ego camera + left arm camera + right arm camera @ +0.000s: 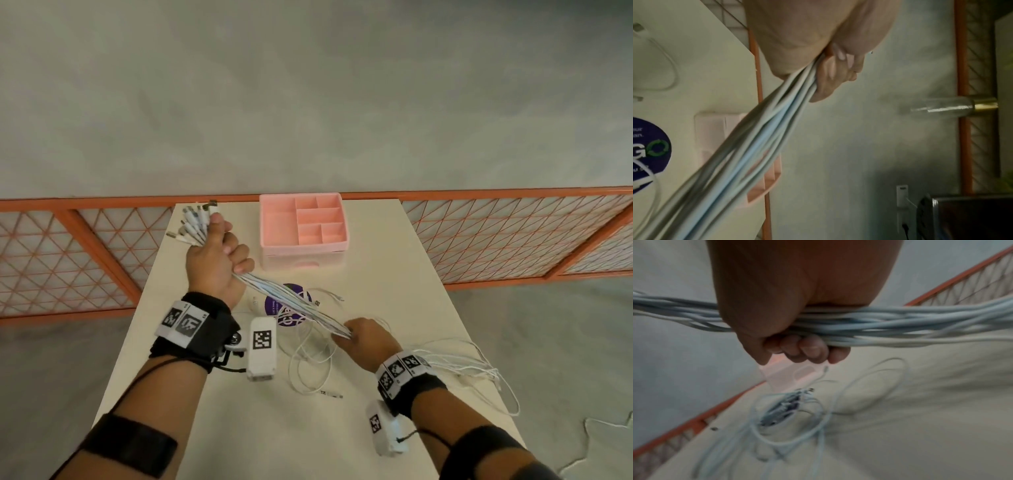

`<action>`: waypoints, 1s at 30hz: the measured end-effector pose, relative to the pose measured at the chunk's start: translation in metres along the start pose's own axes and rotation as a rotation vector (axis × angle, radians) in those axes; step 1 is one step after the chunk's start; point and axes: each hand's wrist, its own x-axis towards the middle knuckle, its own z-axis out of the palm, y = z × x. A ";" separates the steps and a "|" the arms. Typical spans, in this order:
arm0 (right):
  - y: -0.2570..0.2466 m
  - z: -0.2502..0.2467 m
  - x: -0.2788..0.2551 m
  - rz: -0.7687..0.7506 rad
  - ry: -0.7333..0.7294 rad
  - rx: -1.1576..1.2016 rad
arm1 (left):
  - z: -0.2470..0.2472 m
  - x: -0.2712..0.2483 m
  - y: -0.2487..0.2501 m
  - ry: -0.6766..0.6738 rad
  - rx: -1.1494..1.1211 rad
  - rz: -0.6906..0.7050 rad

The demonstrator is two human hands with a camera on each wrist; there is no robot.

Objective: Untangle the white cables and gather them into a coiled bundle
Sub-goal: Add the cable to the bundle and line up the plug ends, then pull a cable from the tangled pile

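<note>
My left hand [215,260] clamps the white cables [294,305] near their plugs, aligning ends. My right hand [366,339] grips them lower, keeping the span taut for coiling.

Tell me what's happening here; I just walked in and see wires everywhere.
A person is sorting white cables. The left hand grips them near the plug ends, and the right hand holds the same bunch lower down, stretched between them. Loose tails trail past the right wrist, and another cable lies on the table.
</note>
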 end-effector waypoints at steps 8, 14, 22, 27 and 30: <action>0.107 -0.010 -0.025 0.277 -0.028 -0.305 | -0.031 0.016 -0.001 0.072 -0.049 -0.005; 0.188 -0.068 -0.050 0.640 0.198 -0.499 | -0.043 0.014 -0.013 0.055 0.003 -0.142; 0.207 -0.041 -0.052 0.667 0.251 -0.480 | -0.051 -0.018 -0.061 -0.112 0.466 -0.425; 0.211 -0.006 -0.050 0.650 -0.130 -0.421 | -0.053 -0.033 -0.076 -0.148 0.590 -0.430; 0.191 -0.009 -0.031 0.646 -0.299 -0.413 | -0.050 -0.036 -0.079 -0.181 0.632 -0.426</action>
